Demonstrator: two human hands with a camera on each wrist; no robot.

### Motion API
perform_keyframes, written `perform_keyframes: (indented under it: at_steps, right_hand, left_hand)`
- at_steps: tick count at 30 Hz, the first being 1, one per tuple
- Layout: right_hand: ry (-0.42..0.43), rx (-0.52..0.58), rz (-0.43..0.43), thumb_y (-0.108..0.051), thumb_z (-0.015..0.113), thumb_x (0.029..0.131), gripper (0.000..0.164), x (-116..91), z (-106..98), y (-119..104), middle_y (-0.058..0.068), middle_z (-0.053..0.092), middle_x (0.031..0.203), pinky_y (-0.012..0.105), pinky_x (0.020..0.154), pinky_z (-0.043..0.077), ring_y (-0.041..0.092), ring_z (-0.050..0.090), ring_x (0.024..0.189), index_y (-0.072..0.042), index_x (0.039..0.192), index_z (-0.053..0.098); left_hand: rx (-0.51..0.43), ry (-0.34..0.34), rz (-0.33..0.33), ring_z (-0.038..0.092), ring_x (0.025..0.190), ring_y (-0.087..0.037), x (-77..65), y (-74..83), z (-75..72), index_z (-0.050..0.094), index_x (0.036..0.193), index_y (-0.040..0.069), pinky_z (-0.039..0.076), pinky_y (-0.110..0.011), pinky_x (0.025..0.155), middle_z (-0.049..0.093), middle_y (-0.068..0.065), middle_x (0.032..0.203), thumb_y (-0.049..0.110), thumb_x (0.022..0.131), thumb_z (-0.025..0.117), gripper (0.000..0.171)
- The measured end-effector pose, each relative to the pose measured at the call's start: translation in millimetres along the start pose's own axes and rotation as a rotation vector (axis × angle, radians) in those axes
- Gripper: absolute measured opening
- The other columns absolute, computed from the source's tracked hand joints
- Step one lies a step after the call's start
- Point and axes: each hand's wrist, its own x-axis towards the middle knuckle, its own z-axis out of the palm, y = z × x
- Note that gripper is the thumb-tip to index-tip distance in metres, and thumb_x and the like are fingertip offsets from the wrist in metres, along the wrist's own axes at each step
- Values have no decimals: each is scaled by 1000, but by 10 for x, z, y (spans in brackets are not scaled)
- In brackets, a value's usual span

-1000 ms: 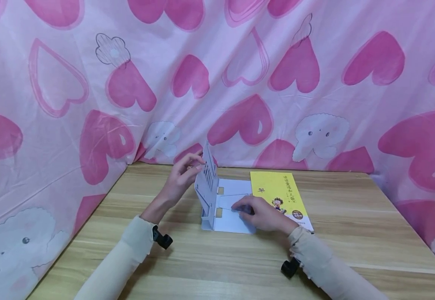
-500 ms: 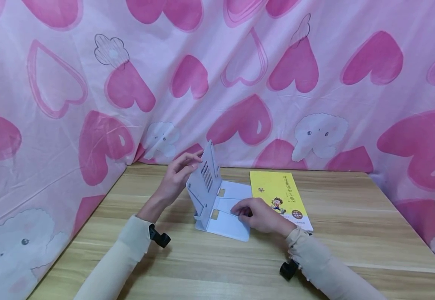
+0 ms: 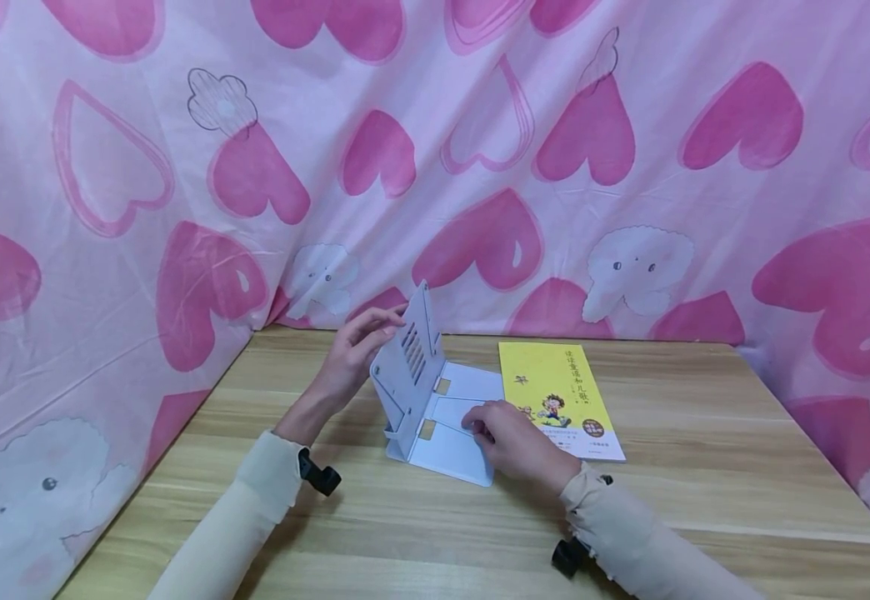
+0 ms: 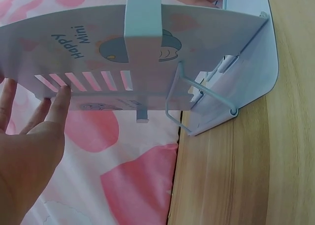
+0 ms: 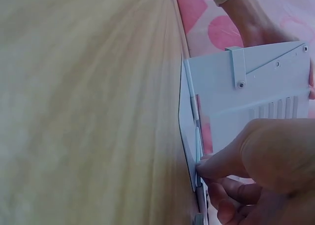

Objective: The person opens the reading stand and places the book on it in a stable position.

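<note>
Pink heart-print curtain [image 3: 427, 83] behind and to the sides; wood-grain tabletop [image 3: 705, 467] below. Stand [image 3: 446, 408] sits mid-tabletop, base [image 3: 450, 454] flat, slotted panel [image 3: 396, 358] raised at a tilt.

Left hand [image 3: 351, 358]: fingers extended, tips against panel near the slots, not wrapped round it. Judgement: steadies the panel at its angle. Right hand [image 3: 513, 437]: fingers curled, thumb and fingers pinching a thin part at the base; exact part hidden. Judgement: low grip keeps the base down or works that part, while the other hand minds the panel.

Book [image 3: 562, 400] lies flat, cover up, at the base's far right edge; contact unclear. Presumably set aside, leaving both hands for the stand.

Writing: panel reads "Happy Mini" beside a cartoon figure, seen from the left wrist. Yellow cover carries a vertical title, 读读童谣和儿歌; round badge and small print illegible. No maker's name legible.
</note>
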Motion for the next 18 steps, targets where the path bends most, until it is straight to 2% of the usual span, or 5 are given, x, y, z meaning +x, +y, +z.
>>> perform_keyframes:
  at_steps: [5, 10, 18]
  right_hand:
    - [-4, -19, 20, 1, 69, 101, 24, -6, 17, -2, 5, 76, 117, 44, 100, 58, 18, 63, 106, -5, 123, 76]
    - [-27, 9, 35, -2, 68, 103, 24, -13, 10, 14, 5, 75, 121, 46, 105, 58, 18, 64, 112, -7, 125, 74]
    - [-36, 36, 11, -4, 69, 103, 24, -13, -5, 84, 2, 73, 121, 41, 102, 60, 14, 65, 112, -10, 126, 76]
  left_hand:
    - [16, 3, 1, 40, 156, -35, -2, -3, 6, 66, 127, 15, 32, -67, 128, 46, -6, 169, 21, 111, 55, 20]
    - [35, 10, 9, 42, 155, -34, -9, -1, 6, 64, 129, 11, 33, -67, 128, 47, -6, 168, 21, 112, 54, 22]
    - [60, 21, 19, 42, 155, -35, -4, -6, -1, 60, 133, 5, 31, -70, 128, 42, -15, 170, 23, 112, 54, 28]
